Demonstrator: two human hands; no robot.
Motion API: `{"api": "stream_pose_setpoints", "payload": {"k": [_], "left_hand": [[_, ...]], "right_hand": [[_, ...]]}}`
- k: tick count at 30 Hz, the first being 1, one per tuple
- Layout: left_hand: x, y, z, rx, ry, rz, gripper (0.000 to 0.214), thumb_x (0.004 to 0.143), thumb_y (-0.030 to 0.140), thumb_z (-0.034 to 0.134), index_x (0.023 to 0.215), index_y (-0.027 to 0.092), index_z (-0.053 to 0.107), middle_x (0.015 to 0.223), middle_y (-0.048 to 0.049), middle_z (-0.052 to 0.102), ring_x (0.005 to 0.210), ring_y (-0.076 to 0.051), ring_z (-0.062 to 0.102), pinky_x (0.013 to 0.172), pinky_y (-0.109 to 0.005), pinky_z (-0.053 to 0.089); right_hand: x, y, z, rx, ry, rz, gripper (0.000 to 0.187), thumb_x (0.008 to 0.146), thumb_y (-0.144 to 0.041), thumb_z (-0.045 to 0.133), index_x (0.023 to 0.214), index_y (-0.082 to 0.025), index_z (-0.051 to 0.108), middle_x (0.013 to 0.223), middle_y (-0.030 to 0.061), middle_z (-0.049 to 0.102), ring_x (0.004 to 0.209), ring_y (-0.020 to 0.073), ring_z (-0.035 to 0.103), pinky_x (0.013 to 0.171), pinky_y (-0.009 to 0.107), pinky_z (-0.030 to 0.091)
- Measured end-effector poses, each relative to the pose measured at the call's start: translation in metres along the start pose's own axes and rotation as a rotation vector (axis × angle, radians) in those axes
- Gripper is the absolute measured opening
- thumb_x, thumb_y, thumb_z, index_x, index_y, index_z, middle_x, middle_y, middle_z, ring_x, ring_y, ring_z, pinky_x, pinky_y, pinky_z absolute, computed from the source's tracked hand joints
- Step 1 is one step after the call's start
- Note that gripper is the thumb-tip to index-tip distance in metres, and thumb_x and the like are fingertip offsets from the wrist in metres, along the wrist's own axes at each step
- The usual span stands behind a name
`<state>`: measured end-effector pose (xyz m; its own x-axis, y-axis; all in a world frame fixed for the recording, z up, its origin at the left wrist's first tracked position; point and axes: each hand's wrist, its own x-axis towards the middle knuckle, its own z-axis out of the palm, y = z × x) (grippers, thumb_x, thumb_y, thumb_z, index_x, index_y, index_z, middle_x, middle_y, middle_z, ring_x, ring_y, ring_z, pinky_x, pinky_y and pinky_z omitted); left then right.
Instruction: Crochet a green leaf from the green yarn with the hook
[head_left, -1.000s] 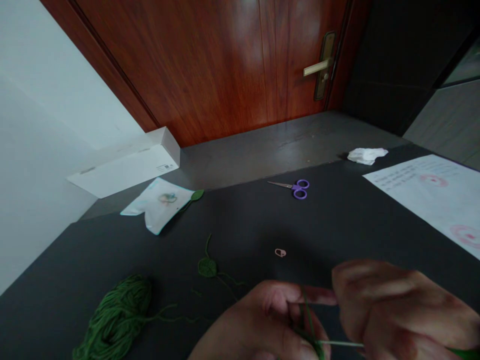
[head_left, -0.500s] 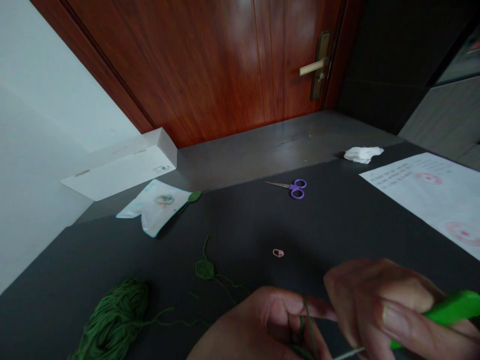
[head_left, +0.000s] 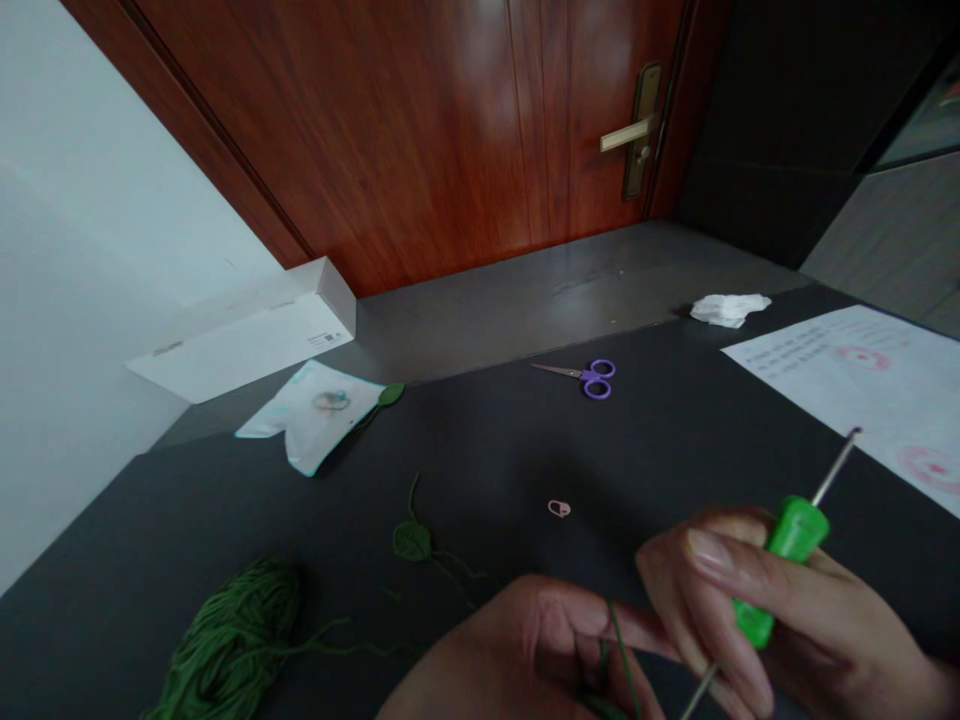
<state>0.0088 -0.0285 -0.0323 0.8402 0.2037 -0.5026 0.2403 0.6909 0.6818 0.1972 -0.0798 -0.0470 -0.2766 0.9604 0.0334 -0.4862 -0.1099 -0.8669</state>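
My right hand (head_left: pixel 757 600) grips a crochet hook (head_left: pixel 784 560) by its bright green handle, with a thin metal shaft showing at both ends. My left hand (head_left: pixel 525 650) sits low in the view, its fingers curled around a strand of dark green yarn (head_left: pixel 619 650). The hook's lower shaft ends close to those fingers, and its tip is hidden. The strand's lower part is also hidden. A dark green yarn ball (head_left: pixel 232 640) lies at lower left, and a small crocheted leaf (head_left: pixel 412 541) with loose tails lies nearer my hands.
A pink stitch marker (head_left: pixel 559 509) and purple-handled scissors (head_left: pixel 592 378) lie on the dark mat (head_left: pixel 480 450). Further back are a printed paper sheet (head_left: pixel 847 385), a crumpled tissue (head_left: pixel 729 310), a plastic packet (head_left: pixel 315 425) with a green leaf (head_left: pixel 391 395), a white box (head_left: pixel 247 340) and a wooden door (head_left: pixel 420 120).
My right hand has lifted and turned the hook from nearly level to a steep tilt, its upper end pointing up and right. My left hand and the yarn have barely moved.
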Motion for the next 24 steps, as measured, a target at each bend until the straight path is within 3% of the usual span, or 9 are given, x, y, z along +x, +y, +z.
{"api": "stream_pose_setpoints", "payload": {"k": [5, 10, 15, 20, 24], "left_hand": [[0.001, -0.003, -0.001, 0.058, 0.238, 0.162, 0.054, 0.062, 0.021, 0.082, 0.114, 0.018, 0.069, 0.075, 0.0007, 0.064, 0.064, -0.008, 0.052, 0.063, -0.021, 0.037], [0.005, -0.005, 0.01, 0.086, 0.576, 0.375, 0.06, 0.067, 0.022, 0.077, 0.125, 0.019, 0.062, 0.073, 0.0033, 0.062, 0.071, -0.012, 0.057, 0.071, -0.026, 0.042], [0.009, -0.006, 0.018, 0.199, 0.696, 0.405, 0.074, 0.071, 0.016, 0.068, 0.142, 0.02, 0.045, 0.081, 0.0027, 0.061, 0.08, -0.015, 0.059, 0.081, -0.032, 0.044], [0.011, -0.009, 0.014, 0.219, 0.695, 0.425, 0.076, 0.07, 0.02, 0.072, 0.141, 0.021, 0.045, 0.084, 0.0024, 0.059, 0.083, -0.017, 0.057, 0.086, -0.035, 0.042], [0.011, -0.009, 0.015, 0.147, 0.739, 0.435, 0.069, 0.074, 0.022, 0.071, 0.139, 0.022, 0.048, 0.083, 0.0026, 0.058, 0.079, -0.015, 0.055, 0.081, -0.033, 0.043]], "right_hand": [[0.004, 0.002, -0.001, 0.01, 0.115, 0.053, 0.05, 0.097, -0.043, 0.048, 0.057, -0.021, 0.069, 0.052, 0.0011, 0.06, 0.051, 0.0143, 0.05, 0.058, 0.03, 0.041], [0.009, 0.01, 0.001, -0.062, 0.182, 0.039, 0.047, 0.097, -0.047, 0.048, 0.063, -0.021, 0.068, 0.064, 0.0015, 0.061, 0.064, 0.0162, 0.053, 0.066, 0.03, 0.042], [0.012, 0.012, 0.005, -0.079, 0.239, 0.027, 0.044, 0.094, -0.05, 0.051, 0.065, -0.021, 0.068, 0.063, 0.0009, 0.06, 0.063, 0.0161, 0.052, 0.064, 0.029, 0.043], [0.013, 0.011, 0.004, -0.111, 0.237, 0.012, 0.045, 0.094, -0.05, 0.05, 0.065, -0.021, 0.066, 0.064, 0.0008, 0.059, 0.063, 0.016, 0.051, 0.063, 0.028, 0.043], [0.01, 0.014, 0.003, -0.121, 0.222, 0.003, 0.044, 0.096, -0.049, 0.049, 0.066, -0.021, 0.066, 0.065, 0.0005, 0.059, 0.064, 0.0155, 0.052, 0.063, 0.027, 0.044]]}}
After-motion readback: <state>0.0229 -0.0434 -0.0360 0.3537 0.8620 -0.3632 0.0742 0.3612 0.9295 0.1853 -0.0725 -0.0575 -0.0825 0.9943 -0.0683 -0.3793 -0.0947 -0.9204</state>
